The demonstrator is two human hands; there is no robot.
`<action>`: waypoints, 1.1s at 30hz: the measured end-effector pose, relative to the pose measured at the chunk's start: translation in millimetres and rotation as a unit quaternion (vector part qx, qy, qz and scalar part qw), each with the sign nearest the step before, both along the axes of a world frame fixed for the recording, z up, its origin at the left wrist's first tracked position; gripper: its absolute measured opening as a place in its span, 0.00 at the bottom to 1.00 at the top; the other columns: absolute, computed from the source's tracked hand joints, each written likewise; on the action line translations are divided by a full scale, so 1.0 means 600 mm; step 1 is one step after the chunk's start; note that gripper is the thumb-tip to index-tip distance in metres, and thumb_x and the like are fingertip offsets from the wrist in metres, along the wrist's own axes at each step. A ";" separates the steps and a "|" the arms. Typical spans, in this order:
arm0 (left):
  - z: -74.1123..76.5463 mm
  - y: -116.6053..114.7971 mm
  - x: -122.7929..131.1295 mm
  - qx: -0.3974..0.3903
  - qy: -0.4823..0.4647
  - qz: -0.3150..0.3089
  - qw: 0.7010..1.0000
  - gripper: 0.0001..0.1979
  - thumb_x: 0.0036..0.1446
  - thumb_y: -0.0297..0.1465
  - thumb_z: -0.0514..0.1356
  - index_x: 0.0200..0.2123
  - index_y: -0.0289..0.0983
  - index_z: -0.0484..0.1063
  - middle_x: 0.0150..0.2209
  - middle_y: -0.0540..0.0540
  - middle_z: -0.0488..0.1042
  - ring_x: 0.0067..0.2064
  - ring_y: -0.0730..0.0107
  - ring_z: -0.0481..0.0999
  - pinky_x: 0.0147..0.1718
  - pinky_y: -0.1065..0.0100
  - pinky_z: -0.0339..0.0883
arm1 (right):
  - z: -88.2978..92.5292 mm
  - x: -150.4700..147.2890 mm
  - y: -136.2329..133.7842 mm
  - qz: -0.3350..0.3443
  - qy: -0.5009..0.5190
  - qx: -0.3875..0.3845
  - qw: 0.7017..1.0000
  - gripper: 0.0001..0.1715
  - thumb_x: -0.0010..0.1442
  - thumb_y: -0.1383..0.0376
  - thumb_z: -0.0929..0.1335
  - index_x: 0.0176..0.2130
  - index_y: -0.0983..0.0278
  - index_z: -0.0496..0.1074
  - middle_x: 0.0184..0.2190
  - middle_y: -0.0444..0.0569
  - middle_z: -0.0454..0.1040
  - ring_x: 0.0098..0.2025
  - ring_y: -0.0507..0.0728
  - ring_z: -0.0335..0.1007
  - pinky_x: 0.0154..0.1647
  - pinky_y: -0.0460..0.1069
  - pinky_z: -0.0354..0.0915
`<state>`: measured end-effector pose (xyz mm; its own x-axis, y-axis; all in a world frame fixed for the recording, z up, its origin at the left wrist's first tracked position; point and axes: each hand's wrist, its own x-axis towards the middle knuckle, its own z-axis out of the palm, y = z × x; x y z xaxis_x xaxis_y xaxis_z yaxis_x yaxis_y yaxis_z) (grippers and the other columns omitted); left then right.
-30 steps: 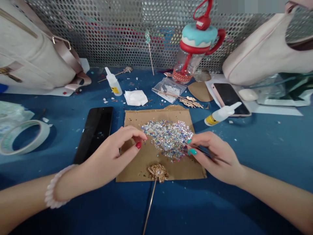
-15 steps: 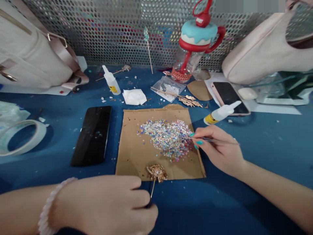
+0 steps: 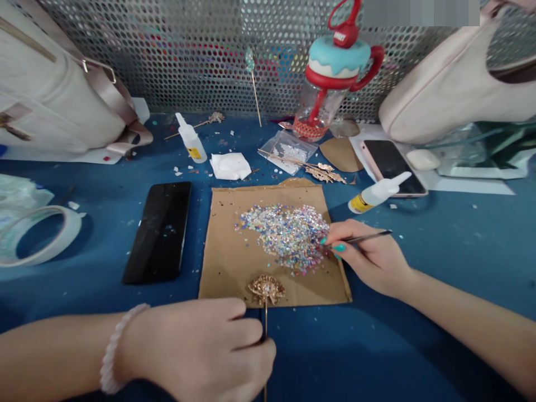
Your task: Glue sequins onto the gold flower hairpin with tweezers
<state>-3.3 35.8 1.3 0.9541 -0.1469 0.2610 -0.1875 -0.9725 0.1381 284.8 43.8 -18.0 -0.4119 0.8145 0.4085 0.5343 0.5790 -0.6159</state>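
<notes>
A brown paper sheet (image 3: 234, 262) lies on the blue table with a heap of iridescent sequins (image 3: 287, 234) on it. At its near edge rests a gold flower-headed hairpin (image 3: 267, 288), stem pointing toward me. My left hand (image 3: 205, 349) is closed, pinching that stem just below the head. My right hand (image 3: 368, 257) is closed on thin metal tweezers (image 3: 364, 238), whose tip reaches into the right edge of the sequin heap.
A black phone (image 3: 160, 230) lies left of the paper, a tape roll (image 3: 39, 234) further left. Two glue bottles (image 3: 190, 138) (image 3: 377, 192), a tissue (image 3: 229, 166), a sequin bag (image 3: 288, 151), a pink phone (image 3: 391, 162), a red-lidded cup (image 3: 333, 78), and bags stand before the mesh wall.
My left hand left the sequin heap, dropped to the near edge and pinched the hairpin stem; the pin's head has shifted slightly. My right hand tilted the tweezers' back end upward.
</notes>
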 end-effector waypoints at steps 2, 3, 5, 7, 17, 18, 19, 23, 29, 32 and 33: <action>0.001 0.000 0.001 0.004 -0.002 -0.001 1.000 0.09 0.59 0.26 0.56 0.38 0.31 0.76 0.40 0.42 0.73 0.31 0.67 0.68 0.18 0.64 0.53 | 0.003 -0.003 -0.001 0.044 -0.003 0.000 0.999 0.07 0.65 0.68 0.61 0.35 0.62 0.66 0.28 0.44 0.72 0.30 0.50 0.69 0.31 0.44 0.64; 0.001 0.000 0.001 0.005 -0.003 -0.001 1.000 0.09 0.59 0.26 0.56 0.38 0.31 0.76 0.39 0.42 0.73 0.31 0.67 0.67 0.18 0.64 0.52 | 0.005 -0.005 -0.003 0.068 -0.004 0.001 0.998 0.07 0.65 0.67 0.60 0.36 0.62 0.66 0.27 0.44 0.72 0.30 0.50 0.68 0.32 0.45 0.64; 0.000 0.001 0.002 0.008 -0.006 -0.003 1.000 0.09 0.59 0.26 0.56 0.38 0.30 0.76 0.39 0.42 0.72 0.29 0.68 0.66 0.17 0.64 0.51 | 0.007 -0.012 -0.006 0.115 -0.005 0.010 0.993 0.08 0.67 0.66 0.59 0.36 0.62 0.65 0.26 0.45 0.71 0.29 0.50 0.67 0.33 0.46 0.64; -0.001 0.002 0.003 0.011 -0.005 -0.004 1.000 0.09 0.59 0.25 0.56 0.38 0.30 0.76 0.38 0.43 0.72 0.28 0.69 0.65 0.17 0.64 0.50 | 0.008 -0.019 -0.011 0.145 -0.007 0.032 0.989 0.09 0.68 0.65 0.59 0.36 0.63 0.65 0.24 0.45 0.70 0.28 0.50 0.66 0.33 0.47 0.63; -0.005 0.007 0.007 0.017 -0.016 -0.006 1.000 0.09 0.60 0.26 0.55 0.38 0.31 0.75 0.38 0.43 0.72 0.27 0.70 0.62 0.18 0.65 0.50 | -0.002 -0.022 -0.010 0.084 -0.049 0.079 0.992 0.07 0.65 0.69 0.61 0.36 0.63 0.67 0.27 0.46 0.73 0.30 0.51 0.68 0.33 0.47 0.64; -0.005 0.006 0.007 0.021 -0.018 -0.005 1.000 0.08 0.60 0.26 0.55 0.37 0.31 0.75 0.38 0.43 0.72 0.27 0.70 0.63 0.18 0.65 0.51 | -0.002 -0.023 -0.008 0.066 -0.052 0.073 0.994 0.07 0.64 0.69 0.61 0.35 0.63 0.67 0.27 0.46 0.73 0.30 0.51 0.68 0.33 0.46 0.64; -0.005 0.005 0.006 0.025 -0.020 -0.004 0.999 0.08 0.60 0.26 0.56 0.36 0.32 0.75 0.39 0.43 0.72 0.27 0.71 0.63 0.18 0.65 0.52 | -0.002 -0.023 -0.006 0.047 -0.051 0.064 0.996 0.07 0.64 0.70 0.62 0.35 0.63 0.68 0.27 0.46 0.73 0.30 0.51 0.69 0.32 0.46 0.64; -0.006 0.002 0.004 0.040 -0.020 0.007 0.999 0.05 0.61 0.26 0.57 0.36 0.34 0.73 0.38 0.44 0.73 0.28 0.72 0.65 0.21 0.67 0.55 | 0.001 -0.027 -0.002 -0.018 -0.023 0.018 0.999 0.09 0.63 0.68 0.63 0.33 0.63 0.71 0.28 0.46 0.74 0.32 0.51 0.71 0.33 0.45 0.67; -0.004 0.001 0.003 0.041 0.001 0.024 0.999 0.05 0.62 0.27 0.56 0.37 0.34 0.71 0.35 0.44 0.73 0.29 0.72 0.66 0.24 0.68 0.58 | -0.003 -0.027 0.002 -0.117 -0.001 -0.002 0.993 0.06 0.60 0.67 0.66 0.38 0.64 0.73 0.33 0.47 0.76 0.34 0.52 0.73 0.35 0.47 0.69; -0.004 0.000 0.002 0.038 0.008 0.029 0.999 0.04 0.62 0.26 0.55 0.37 0.34 0.71 0.35 0.44 0.73 0.30 0.71 0.67 0.24 0.69 0.59 | -0.010 -0.025 0.008 -0.159 0.002 -0.007 0.987 0.08 0.61 0.67 0.66 0.40 0.64 0.74 0.35 0.48 0.77 0.36 0.53 0.73 0.37 0.49 0.69; -0.004 0.000 0.002 0.039 0.009 0.030 0.999 0.04 0.62 0.26 0.55 0.37 0.34 0.71 0.35 0.44 0.73 0.30 0.71 0.67 0.24 0.69 0.59 | -0.012 -0.025 0.010 -0.167 0.002 -0.007 0.986 0.08 0.61 0.67 0.66 0.40 0.63 0.74 0.35 0.48 0.77 0.37 0.54 0.73 0.38 0.50 0.69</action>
